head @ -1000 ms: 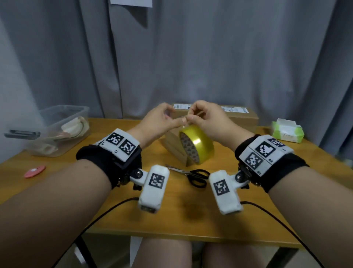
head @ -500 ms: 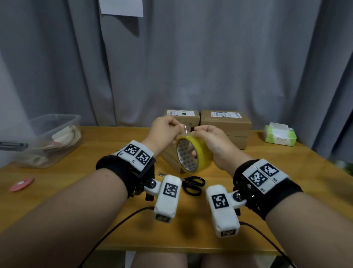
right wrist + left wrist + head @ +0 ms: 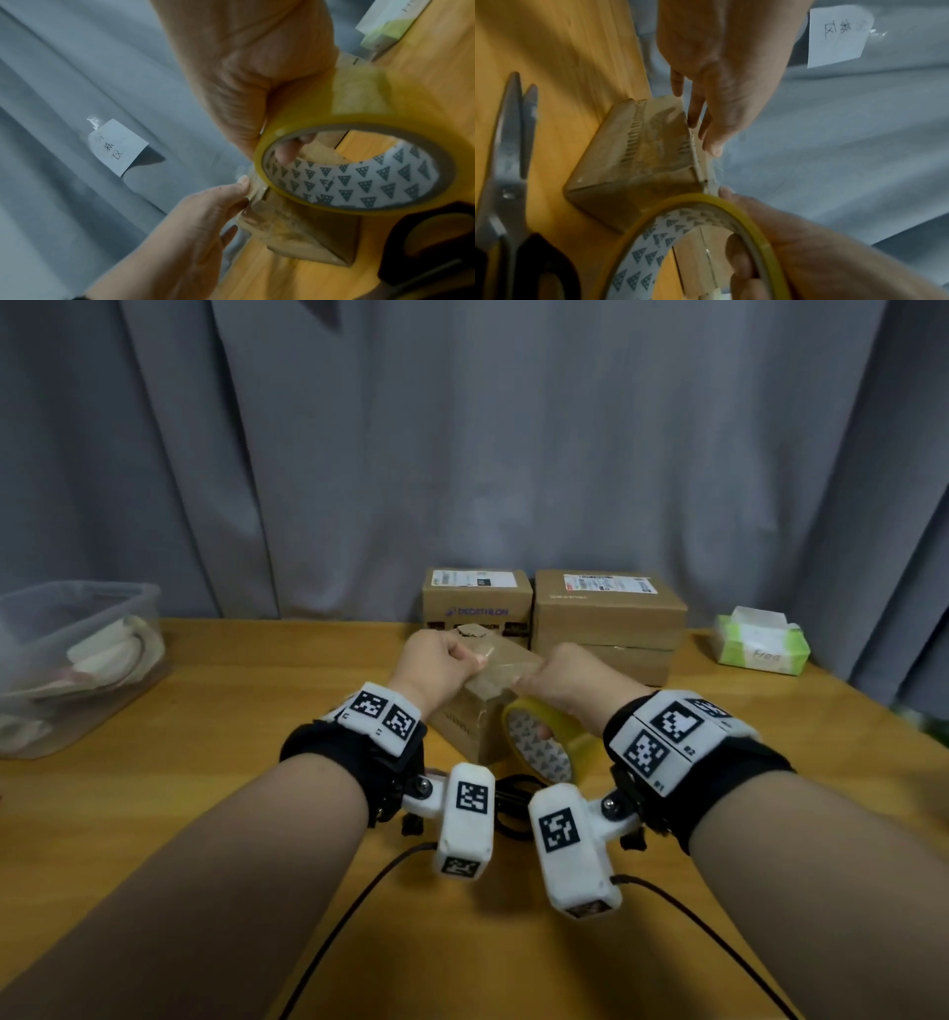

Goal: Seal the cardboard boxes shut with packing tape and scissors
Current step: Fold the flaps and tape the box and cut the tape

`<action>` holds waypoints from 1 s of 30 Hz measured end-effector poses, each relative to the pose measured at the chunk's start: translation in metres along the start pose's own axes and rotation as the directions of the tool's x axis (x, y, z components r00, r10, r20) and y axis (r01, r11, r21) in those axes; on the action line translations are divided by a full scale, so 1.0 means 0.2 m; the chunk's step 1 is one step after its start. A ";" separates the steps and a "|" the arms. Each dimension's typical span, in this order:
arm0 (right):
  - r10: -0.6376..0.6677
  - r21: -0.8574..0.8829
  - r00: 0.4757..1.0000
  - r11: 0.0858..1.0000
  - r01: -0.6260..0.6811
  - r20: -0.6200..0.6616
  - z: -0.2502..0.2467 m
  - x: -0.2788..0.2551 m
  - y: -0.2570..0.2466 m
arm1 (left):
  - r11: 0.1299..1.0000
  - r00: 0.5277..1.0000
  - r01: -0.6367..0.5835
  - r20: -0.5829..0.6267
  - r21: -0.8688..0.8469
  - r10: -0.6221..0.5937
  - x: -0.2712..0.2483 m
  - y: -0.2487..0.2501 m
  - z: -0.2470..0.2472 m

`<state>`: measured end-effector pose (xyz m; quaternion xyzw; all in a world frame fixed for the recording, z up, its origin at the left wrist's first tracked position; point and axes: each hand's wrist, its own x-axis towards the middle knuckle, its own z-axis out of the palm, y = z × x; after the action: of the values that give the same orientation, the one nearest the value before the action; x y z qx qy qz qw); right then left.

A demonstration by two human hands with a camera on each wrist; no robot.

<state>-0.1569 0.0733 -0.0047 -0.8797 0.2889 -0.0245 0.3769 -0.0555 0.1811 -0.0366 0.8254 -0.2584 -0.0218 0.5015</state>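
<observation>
Two hands work over the small brown cardboard box (image 3: 480, 706) standing on the wooden worktop (image 3: 215, 752); the left hand (image 3: 436, 662) pinches the free end of clear tape against the box's top, fingers curled, while the right hand (image 3: 562, 685) grips the yellow roll of packing tape (image 3: 544, 747), thumb through its core, just below and beside the box's near corner; the strip between the two hands looks short and taut, though it is too clear to trace fully. Black-handled steel scissors (image 3: 513, 182) lie on the worktop nearer the body than both hands, partly hidden in the head view. Two larger labelled cardboard boxes (image 3: 606, 618) stand beyond the hands. Risks, as I judge them: the tape end may lift if the left pinch slackens before it bonds; pulling the roll off-line could lay the strip crooked or creased; the light box could tip or slide under the pull, since nothing else braces it.
</observation>
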 end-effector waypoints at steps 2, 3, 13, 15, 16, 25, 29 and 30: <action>0.000 -0.045 1.000 0.999 0.000 -0.001 0.02 0.02 -0.01 | 0.997 1.000 -0.015 -0.010 0.069 0.016 0.01 -0.02 0.01; 0.004 -0.068 1.000 0.998 -0.004 0.002 0.02 0.03 -0.01 | 0.995 1.000 -0.025 -0.012 0.102 0.026 0.01 -0.03 0.01; -0.027 -0.107 0.999 0.994 0.031 0.034 0.06 0.03 -0.08 | 0.944 0.992 -0.124 0.019 0.306 0.124 0.02 -0.06 -0.07; -0.018 -0.122 0.999 0.992 0.021 0.027 0.07 0.04 -0.06 | 0.938 0.991 -0.132 0.009 0.321 0.136 0.02 -0.05 -0.06; 0.009 -0.148 1.000 0.989 -0.004 0.029 0.07 0.04 -0.07 | 0.937 0.990 -0.135 0.004 0.322 0.141 0.02 -0.05 -0.06; 0.047 -0.303 0.999 0.952 -0.041 0.013 0.02 0.08 -0.10 | 0.913 0.991 -0.124 0.003 0.388 0.134 0.03 -0.04 -0.04; 0.050 -0.275 0.999 0.960 -0.048 0.000 0.03 0.08 -0.10 | 0.901 0.988 -0.141 -0.005 0.410 0.156 0.03 -0.04 -0.03; 0.048 -0.269 0.999 0.962 -0.047 -0.001 0.03 0.08 -0.10 | 0.898 0.987 -0.141 -0.008 0.416 0.159 0.03 -0.05 -0.03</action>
<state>-0.1329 0.0802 0.0013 -0.9156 0.3095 0.0263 0.2552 -0.0443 0.1857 -0.0400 0.8908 -0.3095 0.0894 0.3204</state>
